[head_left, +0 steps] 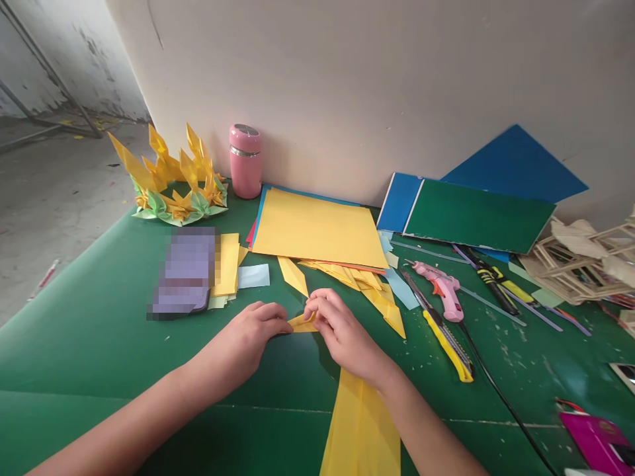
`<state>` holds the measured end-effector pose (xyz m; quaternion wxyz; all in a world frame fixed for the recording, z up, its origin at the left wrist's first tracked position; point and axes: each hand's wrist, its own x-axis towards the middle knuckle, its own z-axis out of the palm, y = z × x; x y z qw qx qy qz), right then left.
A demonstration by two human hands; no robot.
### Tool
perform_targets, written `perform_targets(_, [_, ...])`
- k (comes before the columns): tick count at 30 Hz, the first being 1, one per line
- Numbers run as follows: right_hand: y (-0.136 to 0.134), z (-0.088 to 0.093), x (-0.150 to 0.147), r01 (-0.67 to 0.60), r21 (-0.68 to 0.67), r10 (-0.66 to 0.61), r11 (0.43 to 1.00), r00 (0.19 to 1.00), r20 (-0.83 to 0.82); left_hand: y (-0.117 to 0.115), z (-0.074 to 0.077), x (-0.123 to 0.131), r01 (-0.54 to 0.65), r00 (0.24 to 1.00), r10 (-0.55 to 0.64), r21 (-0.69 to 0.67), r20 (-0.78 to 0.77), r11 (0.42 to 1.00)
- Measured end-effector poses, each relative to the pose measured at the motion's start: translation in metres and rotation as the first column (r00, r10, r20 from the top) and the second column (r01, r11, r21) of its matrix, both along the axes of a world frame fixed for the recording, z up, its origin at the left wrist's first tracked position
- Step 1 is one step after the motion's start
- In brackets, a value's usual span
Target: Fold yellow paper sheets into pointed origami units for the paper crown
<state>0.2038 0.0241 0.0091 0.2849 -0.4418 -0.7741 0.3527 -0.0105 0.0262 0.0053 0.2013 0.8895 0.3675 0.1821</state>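
A small folded yellow paper (303, 324) lies between my two hands on the green table. My left hand (260, 330) is closed, its fingertips pinching the paper's left end. My right hand (342, 330) holds the right end with bent fingers and thumb. Just beyond my hands are a pointed yellow folded piece (294, 274) and a pile of similar folded pieces (381, 304). A long yellow sheet (364, 423) passes under my right wrist. Large yellow sheets (317, 228) are stacked behind.
A phone (186, 271), yellow slips (227, 264), a paper crown (181, 185) and a pink flask (245, 162) stand or lie to the left. On the right are a pink glue gun (444, 291) with its cable, a yellow cutter (449, 347) and green board (479, 215).
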Motion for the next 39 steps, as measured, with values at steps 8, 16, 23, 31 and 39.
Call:
perform_targets(8, [0.002,0.000,0.003,-0.024,0.080,0.021,0.996,0.999,0.039,-0.002,0.010,-0.005,-0.003,1.000,0.004,0.050,-0.002,0.999])
perform_targets(16, [0.006,-0.001,0.010,-0.109,0.329,0.071,0.938,0.989,0.127,-0.010,0.010,0.011,-0.015,0.980,0.066,0.261,-0.190,0.965])
perform_targets(23, [0.010,-0.001,0.015,-0.197,0.402,0.141,0.894,0.976,0.165,-0.003,0.000,0.016,-0.056,0.971,0.132,0.352,-0.198,0.934])
perform_targets(31, [0.014,-0.002,0.015,-0.177,0.388,0.159,0.905,0.984,0.078,-0.002,-0.001,0.016,-0.013,0.976,0.094,0.384,-0.194,0.923])
perform_targets(39, [0.013,-0.006,0.016,-0.198,0.493,0.150,0.847,0.980,0.134,-0.002,-0.002,0.016,-0.011,0.975,0.104,0.422,-0.198,0.906])
